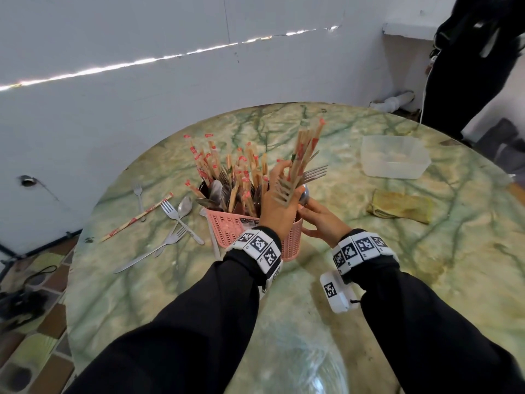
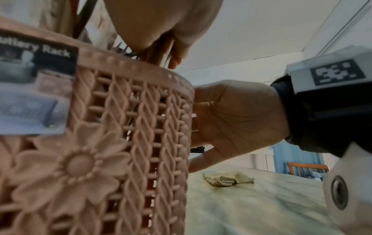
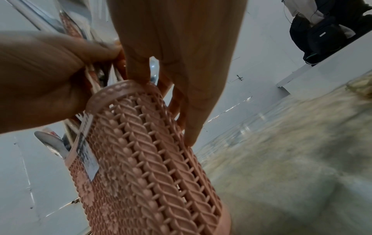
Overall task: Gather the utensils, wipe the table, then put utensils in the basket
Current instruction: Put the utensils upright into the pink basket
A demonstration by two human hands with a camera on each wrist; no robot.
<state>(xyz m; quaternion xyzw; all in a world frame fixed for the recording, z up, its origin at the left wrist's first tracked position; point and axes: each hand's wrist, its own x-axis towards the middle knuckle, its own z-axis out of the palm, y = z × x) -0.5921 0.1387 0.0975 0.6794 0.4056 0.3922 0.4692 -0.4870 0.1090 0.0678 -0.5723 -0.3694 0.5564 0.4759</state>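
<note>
Your head view alone shows loose cutlery left of pink woven plastic basket (image 1: pixel 227 227): three steel forks (image 1: pixel 167 207), one steel spoon (image 1: pixel 184 206), one chopstick pair (image 1: pixel 136 218). Left wrist view alone reads "Cutlery Rack" label (image 2: pixel 36 63). Your left hand (image 1: pixel 277 206), raised over basket, fingers curled round bundle of forks and chopsticks (image 1: pixel 304 157). Your right hand (image 1: pixel 321 220), fingers straight, steadies basket's right wall. Yellow cloth (image 1: pixel 400 207) lies well right on green marbled table (image 1: pixel 426 280).

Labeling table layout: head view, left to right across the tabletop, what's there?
Lone fork → loose chopstick → spoon and crossed forks → pink cutlery basket → left hand gripping a bundle of chopsticks and forks → right hand → yellow cloth, clear plastic container behind it.
</note>
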